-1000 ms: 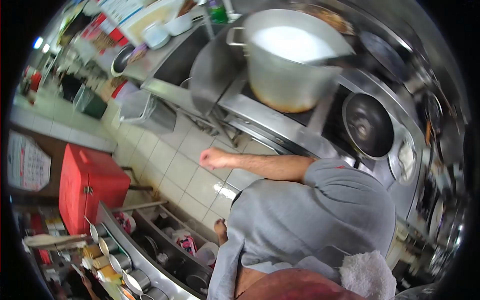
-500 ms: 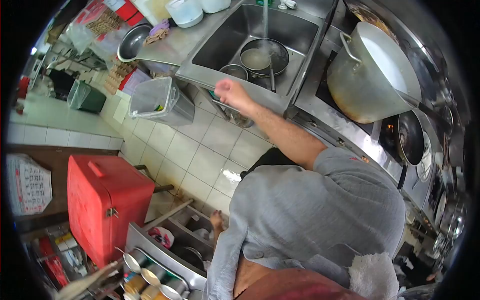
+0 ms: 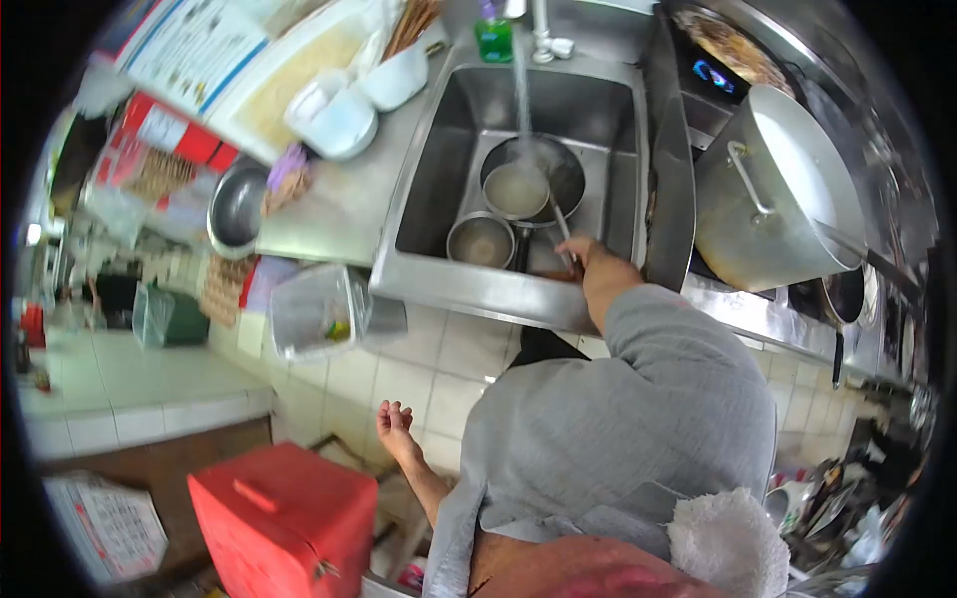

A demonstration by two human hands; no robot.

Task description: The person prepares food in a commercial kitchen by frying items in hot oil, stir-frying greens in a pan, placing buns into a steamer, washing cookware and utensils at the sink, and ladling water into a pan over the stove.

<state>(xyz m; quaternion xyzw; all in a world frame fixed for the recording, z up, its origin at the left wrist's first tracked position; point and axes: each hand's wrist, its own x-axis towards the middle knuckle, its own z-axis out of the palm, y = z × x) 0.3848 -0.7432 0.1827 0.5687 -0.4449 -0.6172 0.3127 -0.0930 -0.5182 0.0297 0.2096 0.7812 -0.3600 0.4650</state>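
Note:
My right hand [image 3: 586, 256] reaches over the sink's front edge, its fingers closed around the handle of a wide ladle [image 3: 516, 191]. Cloudy water fills the ladle's round bowl, which rests in a dark frying pan [image 3: 563, 179] on the sink floor. From the tap [image 3: 541, 40] a stream of water falls into the pan and ladle. Beside them in the sink [image 3: 424, 214] sits a small round pot [image 3: 480, 242] holding water. Well away from the sink, my left hand [image 3: 396, 419] hangs over the floor with loosely curled fingers, holding nothing.
Right of the sink, behind a metal divider [image 3: 670, 179], a large pot [image 3: 733, 224] of white liquid stands on the stove. A grey bin [image 3: 314, 314] and a red cooler box [image 3: 284, 508] are on my left. White containers [image 3: 339, 125] stand on the counter.
My right hand has moved from in front of the sink, rightward and forward, onto the ladle's handle. The view has shifted towards the sink, and my left hand shows more fully.

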